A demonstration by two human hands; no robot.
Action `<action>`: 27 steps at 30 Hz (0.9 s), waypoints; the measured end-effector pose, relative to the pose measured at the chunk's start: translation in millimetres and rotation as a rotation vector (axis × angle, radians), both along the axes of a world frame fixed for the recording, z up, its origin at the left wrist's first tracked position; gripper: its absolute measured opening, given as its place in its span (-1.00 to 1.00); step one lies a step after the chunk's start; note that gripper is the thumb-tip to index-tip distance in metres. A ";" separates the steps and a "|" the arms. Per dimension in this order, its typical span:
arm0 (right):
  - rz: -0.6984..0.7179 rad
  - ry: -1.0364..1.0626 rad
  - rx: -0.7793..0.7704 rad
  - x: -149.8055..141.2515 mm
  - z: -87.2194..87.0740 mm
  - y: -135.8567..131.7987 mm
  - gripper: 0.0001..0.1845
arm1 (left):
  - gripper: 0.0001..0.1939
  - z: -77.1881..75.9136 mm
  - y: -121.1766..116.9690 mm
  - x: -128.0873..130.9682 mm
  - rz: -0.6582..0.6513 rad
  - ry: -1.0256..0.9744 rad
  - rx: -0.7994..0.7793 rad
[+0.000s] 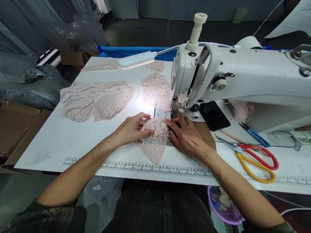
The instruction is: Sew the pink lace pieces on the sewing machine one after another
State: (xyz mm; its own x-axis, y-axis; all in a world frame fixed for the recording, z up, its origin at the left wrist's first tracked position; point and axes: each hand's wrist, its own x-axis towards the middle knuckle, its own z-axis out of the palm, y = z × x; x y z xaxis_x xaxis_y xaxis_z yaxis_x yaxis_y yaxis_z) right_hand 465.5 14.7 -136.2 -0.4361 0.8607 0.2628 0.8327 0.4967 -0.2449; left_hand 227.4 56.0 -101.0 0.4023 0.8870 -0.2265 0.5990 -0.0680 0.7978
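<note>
A pale pink lace piece [156, 146] lies in front of the needle area of a white sewing machine [250, 73]. My left hand [131, 128] pinches its left edge between thumb and fingers. On the other side, my right hand [185, 135] has its bent fingers on the lace's upper right edge, close to the presser foot. The metal needle plate [160, 113] shows just beyond the lace. Behind the plate lies another stretch of lace [157, 88], lit by the lamp. Whether the two stretches join is hard to see.
More lace [98, 100] is spread on the left of the table. A small lamp [138, 59] hangs over the back. Right of my hand lie red-and-yellow scissors [257, 161], blue-handled snips [256, 135] and a black phone [214, 115]. A printed ruler [138, 167] runs along the front edge.
</note>
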 end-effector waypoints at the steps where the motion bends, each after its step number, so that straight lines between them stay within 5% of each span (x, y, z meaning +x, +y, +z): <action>1: 0.004 0.018 0.001 0.8 -0.8 -0.4 -0.58 | -0.32 -0.3 0.3 -0.2 -0.007 0.001 -0.001; 11: 0.144 0.216 0.023 11.5 -3.2 0.2 -0.65 | -0.32 4.4 -0.9 2.5 -0.007 0.046 0.066; 27: 0.090 0.199 -0.028 10.7 -2.0 -0.4 -0.57 | -0.39 6.4 1.5 -3.7 -0.023 -0.034 -0.062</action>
State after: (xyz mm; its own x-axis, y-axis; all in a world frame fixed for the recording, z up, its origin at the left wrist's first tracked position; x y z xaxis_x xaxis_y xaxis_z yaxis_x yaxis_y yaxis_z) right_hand 476.2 14.3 -138.2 -0.4539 0.8286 0.3277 0.7191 0.5578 -0.4145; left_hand 223.7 57.5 -94.5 0.4311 0.8622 -0.2662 0.5703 -0.0317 0.8208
